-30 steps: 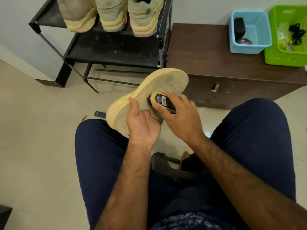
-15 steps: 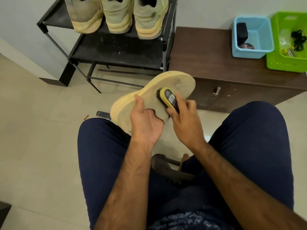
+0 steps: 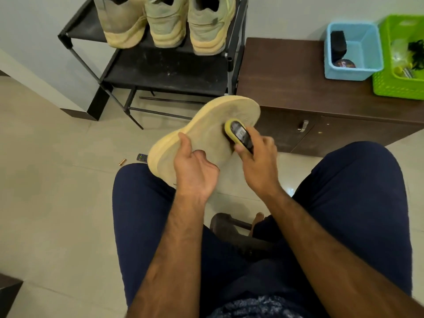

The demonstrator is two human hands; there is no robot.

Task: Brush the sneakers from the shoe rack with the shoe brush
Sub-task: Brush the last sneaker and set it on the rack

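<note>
A pale yellow sneaker (image 3: 206,131) is held sole-up above my knees. My left hand (image 3: 195,171) grips its heel half, thumb lying across the sole. My right hand (image 3: 257,161) holds the shoe brush (image 3: 238,134), a yellow-rimmed black brush, with its bristles pressed on the sole near the forefoot. Three more pale sneakers (image 3: 167,21) stand heel-out on the top shelf of the black shoe rack (image 3: 165,72).
A brown low cabinet (image 3: 286,72) stands right of the rack and carries a blue basket (image 3: 354,70) and a green basket (image 3: 399,88). A small dark remote (image 3: 142,157) and a battery (image 3: 122,162) lie on the tiled floor by my left knee.
The brush has moved up the sole from the middle toward the toe end. The sneaker and both hands have shifted slightly right and up in view.
</note>
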